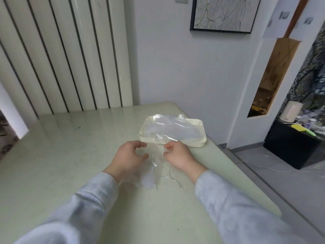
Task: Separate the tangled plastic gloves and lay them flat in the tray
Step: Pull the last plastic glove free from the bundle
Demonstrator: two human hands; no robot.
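We see a clear plastic glove (154, 162) of thin, crinkled film, glossy where it catches the light, hanging between two hands just in front of the tray. The left hand (131, 155) has its fingers curled and pinches the film's upper edge between thumb and fingertips. The right hand (177, 154) is curled the same way and pinches the opposite edge, so the film stretches between them. The glove's lower part trails down in soft folds onto the table (70, 147), a smooth, pale green, faintly veined surface with a sheen.

Beyond the hands sits a shallow cream plastic tray (197, 144), rectangular with rounded corners and a raised rim. More transparent gloves (168, 128) lie spread across it, wrinkled, with one puckered end rising over the far rim. We cannot tell how many lie there.

Both sleeves (237, 199) are pale blue fabric. Behind the table stands a white ribbed panel (61, 59) of vertical slats with dark gaps.
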